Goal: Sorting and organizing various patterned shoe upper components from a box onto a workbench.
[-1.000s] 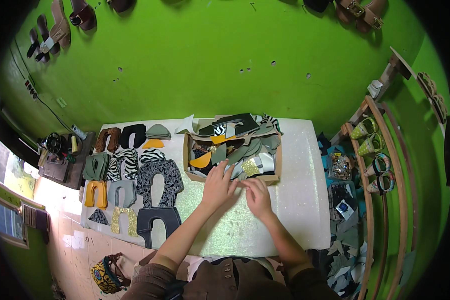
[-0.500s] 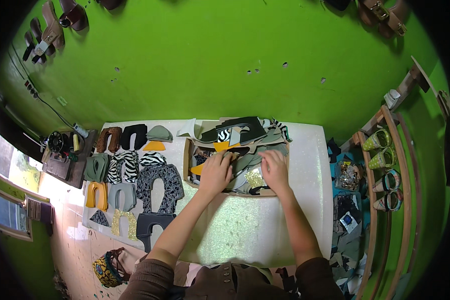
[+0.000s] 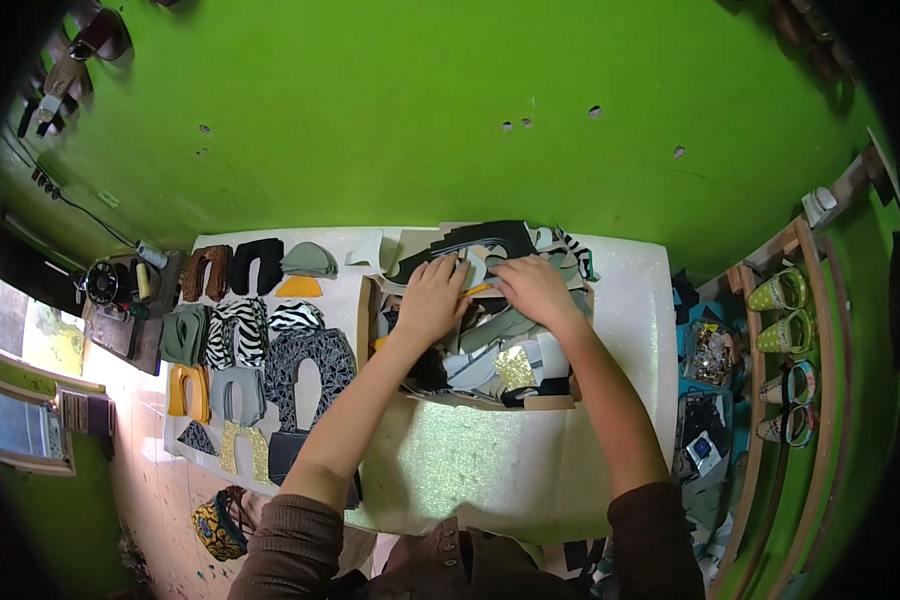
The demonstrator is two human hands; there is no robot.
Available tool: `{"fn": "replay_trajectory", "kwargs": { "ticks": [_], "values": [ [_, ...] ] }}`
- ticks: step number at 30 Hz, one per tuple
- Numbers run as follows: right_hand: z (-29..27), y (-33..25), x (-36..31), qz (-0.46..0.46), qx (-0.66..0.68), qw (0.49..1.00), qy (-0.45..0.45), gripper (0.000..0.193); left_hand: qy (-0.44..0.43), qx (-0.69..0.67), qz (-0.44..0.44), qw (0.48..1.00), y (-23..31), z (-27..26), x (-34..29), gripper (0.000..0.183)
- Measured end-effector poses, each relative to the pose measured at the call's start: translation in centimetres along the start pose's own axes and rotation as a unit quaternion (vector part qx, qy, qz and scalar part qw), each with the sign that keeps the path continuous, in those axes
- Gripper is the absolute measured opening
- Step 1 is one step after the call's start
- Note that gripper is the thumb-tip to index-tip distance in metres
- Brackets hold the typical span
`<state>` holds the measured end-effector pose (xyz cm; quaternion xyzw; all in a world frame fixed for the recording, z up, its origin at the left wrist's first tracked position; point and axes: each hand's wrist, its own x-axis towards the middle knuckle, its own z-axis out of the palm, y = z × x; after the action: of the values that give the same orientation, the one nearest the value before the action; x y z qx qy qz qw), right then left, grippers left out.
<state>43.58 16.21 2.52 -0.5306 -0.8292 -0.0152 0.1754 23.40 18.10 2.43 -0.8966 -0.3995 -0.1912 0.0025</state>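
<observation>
A cardboard box (image 3: 550, 403) full of mixed cut pieces of sheet material stands at the far middle of the table. My left hand (image 3: 432, 302) reaches over its far part, fingers curled around the edge of some cut pieces. Opposite it, my right hand (image 3: 537, 291) has its fingertips closed on pieces beside a narrow yellow strip (image 3: 480, 290). Between the hands show white and grey pieces; exactly which ones they hold is partly hidden. Black curved pieces (image 3: 490, 238) lie just beyond my fingers. Nearer in the box are grey pieces and a gold glitter piece (image 3: 514, 368).
Sorted stacks of U-shaped pieces, including zebra-patterned ones (image 3: 237, 333), cover the table's left side. A small bench with tools (image 3: 130, 310) stands farther left. At right are a wooden rack with sandals (image 3: 788, 335) and a container of scraps (image 3: 710, 352). A green wall rises behind the table.
Both hands have moved farther away, toward the far side of the box, and the right hand has shifted inward. More grey and white pieces now show in the near part. The view has shifted slightly.
</observation>
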Motion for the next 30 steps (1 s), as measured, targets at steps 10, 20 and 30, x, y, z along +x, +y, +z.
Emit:
{"fn": "replay_trajectory", "kwargs": {
  "ticks": [10,20,30],
  "values": [
    [-3.1,3.0,2.0,0.172,0.171,0.966,0.094,0.025,0.026,-0.027,-0.015,0.999,-1.6,0.2,1.5,0.051],
    [-6.8,2.6,1.8,0.137,0.311,0.907,0.250,0.024,0.010,-0.107,-0.051,0.993,-1.2,1.5,1.7,0.032],
    [-9.8,-0.1,-0.8,0.116,0.325,0.915,0.208,0.020,0.352,-0.169,-0.114,0.913,-0.4,-4.1,1.5,0.031]
  ]
}}
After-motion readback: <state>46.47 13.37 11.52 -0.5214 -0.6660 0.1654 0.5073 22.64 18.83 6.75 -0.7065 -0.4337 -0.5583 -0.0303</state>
